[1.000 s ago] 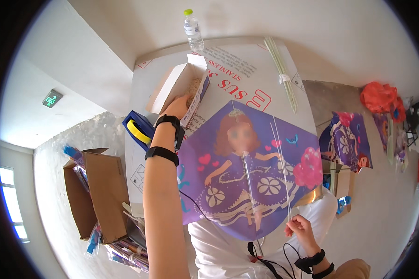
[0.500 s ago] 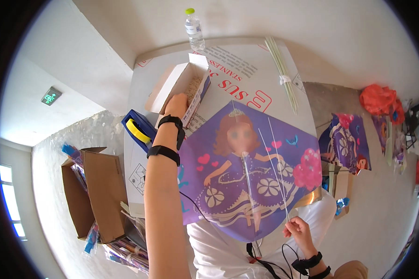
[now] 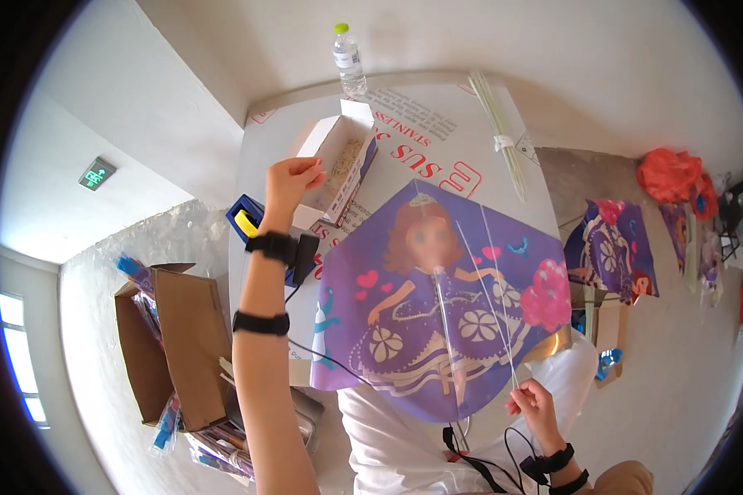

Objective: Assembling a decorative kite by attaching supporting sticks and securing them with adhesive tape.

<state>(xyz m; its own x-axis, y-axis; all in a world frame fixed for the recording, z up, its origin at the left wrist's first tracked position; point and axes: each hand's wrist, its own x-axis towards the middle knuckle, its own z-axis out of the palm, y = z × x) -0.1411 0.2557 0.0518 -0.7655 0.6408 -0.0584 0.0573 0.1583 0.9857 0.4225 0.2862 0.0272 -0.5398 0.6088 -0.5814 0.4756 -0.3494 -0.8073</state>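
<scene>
A purple kite [image 3: 404, 308] printed with a cartoon girl, hearts and pink balloons lies partly on the table and partly over my lap. My left hand [image 3: 292, 183] is held at the near side of an open white box [image 3: 320, 216], its thumb and fingers pinched together; whatever they hold is too small to make out. Many small tan pieces [image 3: 346, 165] fill the box's bottom. At the kite's lower right edge, my right hand [image 3: 535, 407] pinches thin white strings [image 3: 499, 322], which run up across the printed face of the kite.
A blue tape dispenser [image 3: 241, 216] stands behind my left wrist. A bottle [image 3: 350, 64] and a tied bundle of thin sticks [image 3: 500, 136] are on the table's far side. Cardboard boxes [image 3: 191, 351] stand on the floor at left. Another kite [image 3: 615, 247] hangs at right.
My left hand has come up out of the white box and moved left, fingers pinched. My right hand keeps the strings at nearly the same place.
</scene>
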